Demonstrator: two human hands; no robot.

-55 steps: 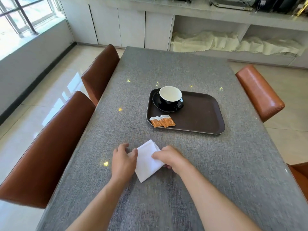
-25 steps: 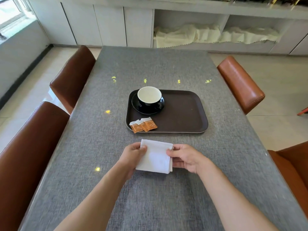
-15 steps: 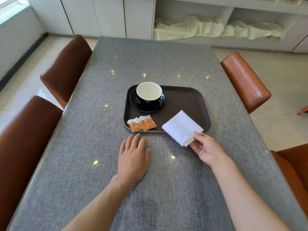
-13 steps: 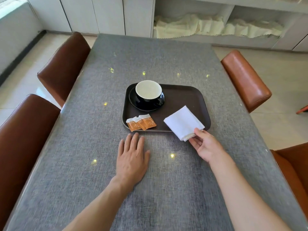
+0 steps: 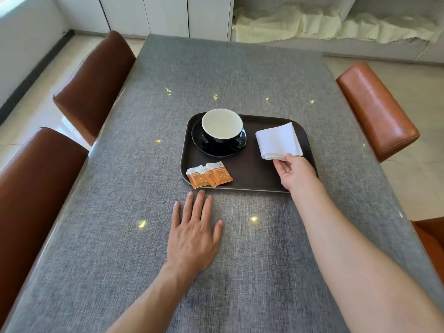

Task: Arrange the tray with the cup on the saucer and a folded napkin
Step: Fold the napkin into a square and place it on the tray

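Observation:
A dark brown tray (image 5: 249,174) lies on the grey table. In its far left corner a black cup with a white inside (image 5: 222,128) stands on a black saucer (image 5: 211,150). To the right of the cup, the folded white napkin (image 5: 278,140) rests on the tray, and my right hand (image 5: 294,173) pinches its near edge. Three orange sugar packets (image 5: 209,175) lie at the tray's near left. My left hand (image 5: 193,233) lies flat on the table, fingers spread, just short of the tray's near rim.
The table (image 5: 120,212) is covered with grey cloth. Brown leather chairs stand at its left (image 5: 93,85) (image 5: 31,188) and right (image 5: 377,109). Behind it, low white cabinets hold crumpled pale cloths (image 5: 324,22).
My right hand carried the napkin from the tray's near right edge onto the tray beside the cup. My left hand let go of the napkin a second ago and stays flat on the table.

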